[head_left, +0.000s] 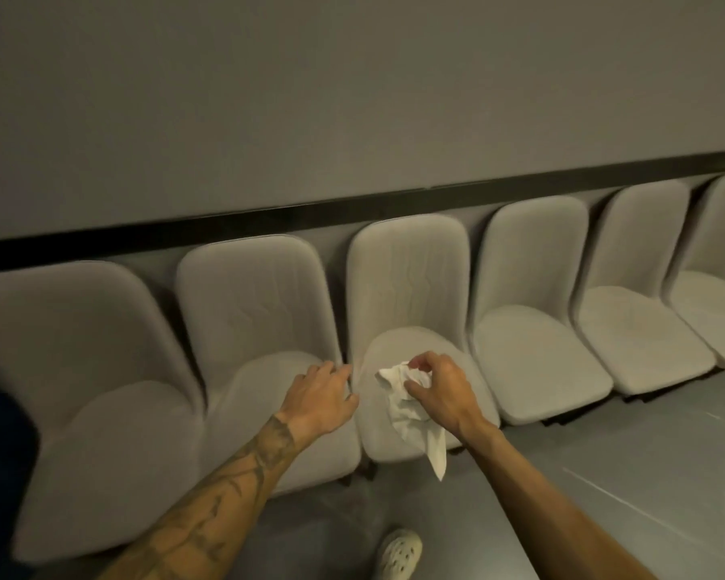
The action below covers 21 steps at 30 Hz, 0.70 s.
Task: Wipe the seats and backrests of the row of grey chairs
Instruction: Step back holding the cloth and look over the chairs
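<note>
Several grey upholstered chairs stand side by side against the wall. My right hand (440,391) grips a crumpled white cloth (411,416) over the seat of the third chair from the left (407,270); a tail of the cloth hangs past the seat's front edge. My left hand (323,395) reaches over the right edge of the second chair's seat (252,303), beside the gap between the two chairs, fingers loosely bent and holding nothing. Whether it touches the seat is unclear.
A dark rail (352,207) runs along the grey wall behind the backrests. More chairs (536,328) continue to the right. The grey floor (603,475) lies in front, with my light perforated shoe (398,554) on it. A dark shape sits at the left edge.
</note>
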Available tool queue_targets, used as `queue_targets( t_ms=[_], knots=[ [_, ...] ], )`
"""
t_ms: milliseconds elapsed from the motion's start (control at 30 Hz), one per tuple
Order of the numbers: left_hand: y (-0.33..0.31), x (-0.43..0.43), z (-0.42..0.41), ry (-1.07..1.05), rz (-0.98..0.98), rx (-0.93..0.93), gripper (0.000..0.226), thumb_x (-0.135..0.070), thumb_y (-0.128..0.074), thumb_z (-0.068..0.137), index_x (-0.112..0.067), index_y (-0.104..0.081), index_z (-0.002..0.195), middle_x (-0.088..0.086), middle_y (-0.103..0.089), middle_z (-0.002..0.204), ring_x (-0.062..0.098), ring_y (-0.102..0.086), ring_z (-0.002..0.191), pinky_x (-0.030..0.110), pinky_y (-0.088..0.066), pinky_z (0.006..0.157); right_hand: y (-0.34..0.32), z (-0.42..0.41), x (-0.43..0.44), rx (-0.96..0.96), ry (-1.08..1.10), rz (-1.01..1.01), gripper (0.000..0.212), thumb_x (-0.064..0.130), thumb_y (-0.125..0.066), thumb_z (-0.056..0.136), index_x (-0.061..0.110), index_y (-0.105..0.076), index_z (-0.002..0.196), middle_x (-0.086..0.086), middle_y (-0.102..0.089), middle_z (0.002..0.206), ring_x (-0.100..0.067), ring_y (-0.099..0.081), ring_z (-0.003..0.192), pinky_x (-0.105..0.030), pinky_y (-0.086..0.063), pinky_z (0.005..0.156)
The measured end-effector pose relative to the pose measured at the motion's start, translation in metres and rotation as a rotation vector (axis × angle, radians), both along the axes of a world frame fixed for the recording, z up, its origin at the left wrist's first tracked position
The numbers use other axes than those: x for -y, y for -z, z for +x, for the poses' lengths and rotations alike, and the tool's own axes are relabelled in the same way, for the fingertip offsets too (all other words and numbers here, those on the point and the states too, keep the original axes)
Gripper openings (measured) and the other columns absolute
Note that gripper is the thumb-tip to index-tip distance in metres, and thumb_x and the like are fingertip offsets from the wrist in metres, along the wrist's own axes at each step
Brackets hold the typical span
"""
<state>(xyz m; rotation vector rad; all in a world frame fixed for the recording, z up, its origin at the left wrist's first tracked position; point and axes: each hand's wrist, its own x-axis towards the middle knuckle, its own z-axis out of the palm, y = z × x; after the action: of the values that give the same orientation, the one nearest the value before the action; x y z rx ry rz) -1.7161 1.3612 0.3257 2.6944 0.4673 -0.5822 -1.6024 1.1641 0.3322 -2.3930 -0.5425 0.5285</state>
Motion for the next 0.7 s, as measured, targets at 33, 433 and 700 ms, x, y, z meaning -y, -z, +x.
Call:
queue_targets(
  t_ms=[33,433,700],
  knots=[
    [0.002,0.015,0.022,-0.002,-0.008,-0.008,0.06,-0.05,-0.04,0.108,-0.022,-0.034,0.161,0.012,-0.043,0.156,0.034,-0.044,0.14,0.043,-0.04,0.111,-0.002,0.021,0.015,-0.001,0.002,-0.003,0.03,0.027,-0.074,0.085,0.025,-0.062,0.113,0.004,-0.057,0.109,-0.008,-0.052,0.091,-0.023,-0.038,0.08],
    [-0.02,0.215,0.249,0.04,0.015,0.005,0.06,-0.049,-0.041,0.108,-0.022,-0.033,0.162,0.011,-0.04,0.16,0.032,-0.04,0.143,0.043,-0.034,0.118,-0.023,0.241,0.218,0.022,0.043,0.009,0.029,0.027,-0.074,0.087,0.023,-0.063,0.114,0.004,-0.055,0.11,-0.008,-0.052,0.091,-0.022,-0.039,0.081],
    [-0.035,0.384,0.365,-0.001,0.026,0.004,0.06,-0.05,-0.039,0.109,-0.021,-0.032,0.161,0.011,-0.045,0.153,0.032,-0.044,0.138,0.04,-0.038,0.11,-0.029,0.372,0.385,0.053,0.007,0.045,0.029,0.032,-0.073,0.087,0.024,-0.063,0.114,0.006,-0.056,0.11,-0.007,-0.053,0.092,-0.02,-0.038,0.081]
  ],
)
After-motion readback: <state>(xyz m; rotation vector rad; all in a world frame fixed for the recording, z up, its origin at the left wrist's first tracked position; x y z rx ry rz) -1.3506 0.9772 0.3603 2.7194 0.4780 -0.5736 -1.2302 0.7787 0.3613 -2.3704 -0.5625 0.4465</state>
